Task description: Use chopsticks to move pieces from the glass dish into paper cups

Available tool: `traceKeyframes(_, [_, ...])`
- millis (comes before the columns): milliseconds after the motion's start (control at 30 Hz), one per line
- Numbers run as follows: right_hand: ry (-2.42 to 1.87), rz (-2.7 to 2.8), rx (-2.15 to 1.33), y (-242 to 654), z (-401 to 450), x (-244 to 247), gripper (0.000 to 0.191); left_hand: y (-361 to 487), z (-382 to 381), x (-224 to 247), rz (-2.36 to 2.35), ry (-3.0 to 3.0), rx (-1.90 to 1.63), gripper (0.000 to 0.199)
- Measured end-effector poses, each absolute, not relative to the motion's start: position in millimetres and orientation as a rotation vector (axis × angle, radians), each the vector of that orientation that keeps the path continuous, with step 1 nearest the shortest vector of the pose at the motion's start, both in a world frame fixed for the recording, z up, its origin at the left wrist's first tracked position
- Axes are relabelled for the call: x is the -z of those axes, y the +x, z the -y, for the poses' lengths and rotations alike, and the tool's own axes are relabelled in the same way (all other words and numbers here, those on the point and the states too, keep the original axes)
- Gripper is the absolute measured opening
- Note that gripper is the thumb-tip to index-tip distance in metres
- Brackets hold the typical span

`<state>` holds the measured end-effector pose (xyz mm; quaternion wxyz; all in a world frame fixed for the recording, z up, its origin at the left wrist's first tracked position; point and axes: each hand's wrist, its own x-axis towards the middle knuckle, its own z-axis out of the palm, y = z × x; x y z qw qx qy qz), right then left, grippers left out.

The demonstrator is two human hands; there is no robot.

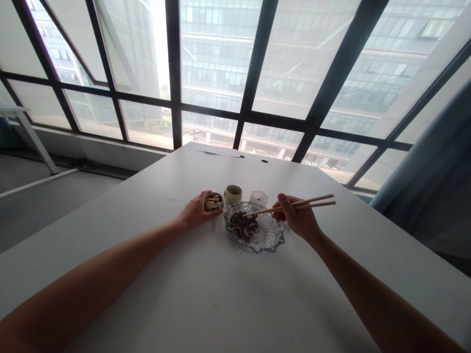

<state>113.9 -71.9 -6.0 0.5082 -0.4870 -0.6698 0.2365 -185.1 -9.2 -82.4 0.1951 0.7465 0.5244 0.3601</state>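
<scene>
My left hand point(196, 211) is wrapped round a small cup point(214, 208) that holds pale, nut-like pieces. In my right hand point(294, 215) is a pair of wooden chopsticks point(312, 202), their tips over the dark seeds point(243, 226). Those seeds lie heaped in the left part of a clear glass dish point(270, 238). Just behind the dish stand a second small cup point(233, 195), whose contents I cannot make out, and a clear container point(259, 197) with a little something inside.
The white table point(184, 289) reaches to large windows with dark frames. White sheets point(217, 151) lie at its far edge near two round holes. A blue curtain point(430, 176) hangs at right, and another white table point(14, 109) stands at far left.
</scene>
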Motion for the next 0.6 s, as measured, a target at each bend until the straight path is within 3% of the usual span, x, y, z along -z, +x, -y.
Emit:
traceKeyframes(300, [-1.122, 1.597, -0.681, 116.9, 66.7, 27.3, 0.059, -185.2, 8.2, 83.6, -1.47, 2.082, -1.023, 0.083])
traceKeyframes(600, [-1.135, 1.103, -0.959, 142.3, 38.2, 31.2, 0.051, -185.5, 8.8, 82.7, -1.452, 2.081, -1.027, 0.083])
